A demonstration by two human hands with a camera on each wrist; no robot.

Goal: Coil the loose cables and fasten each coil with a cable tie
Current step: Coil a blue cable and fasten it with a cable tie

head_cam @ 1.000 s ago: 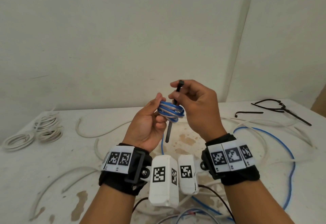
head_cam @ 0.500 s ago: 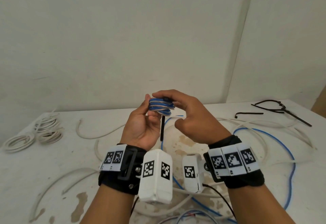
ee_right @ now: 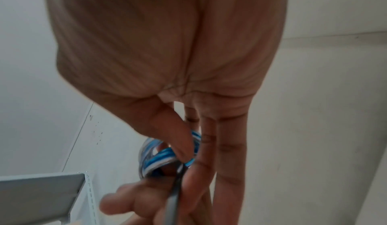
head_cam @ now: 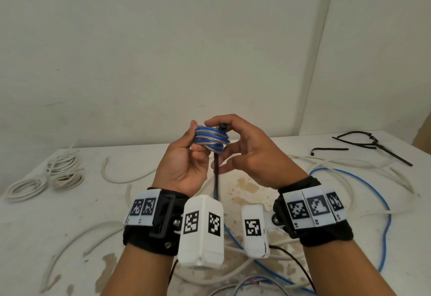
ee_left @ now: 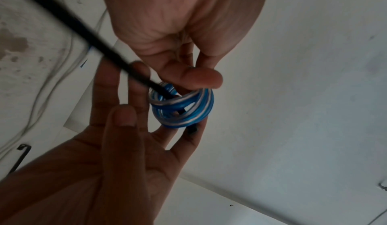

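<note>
**Above the table: blue coil, tie threaded, not yet locked**

Above the white table (head_cam: 35,237), held up between both hands:

- Blue-and-white coil (head_cam: 211,139): small, tightly wound, lifted clear of the tabletop. The left hand (head_cam: 184,167) holds it, thumb and fingers curled round its left side.
- Black cable tie (head_cam: 217,174): passes through the middle of the coil; head showing just above the windings, tail hanging straight down below them.
- Right hand (head_cam: 251,155): forefinger curved over the top at the tie's head, thumb below near the tail. Whether it truly pinches the tie, I cannot tell; the wrist views are blurred.
- Elsewhere on the table: white coils (head_cam: 46,176) at far left, loose white and blue cable (head_cam: 382,202) strewn about, spare black ties (head_cam: 363,144) at far right.

Step in hand, as I judge it: fastening this coil. Next move calls for bending the tail up round the windings, feeding its tip into the head and pulling snug, the left hand keeping the turns from springing apart.
</note>
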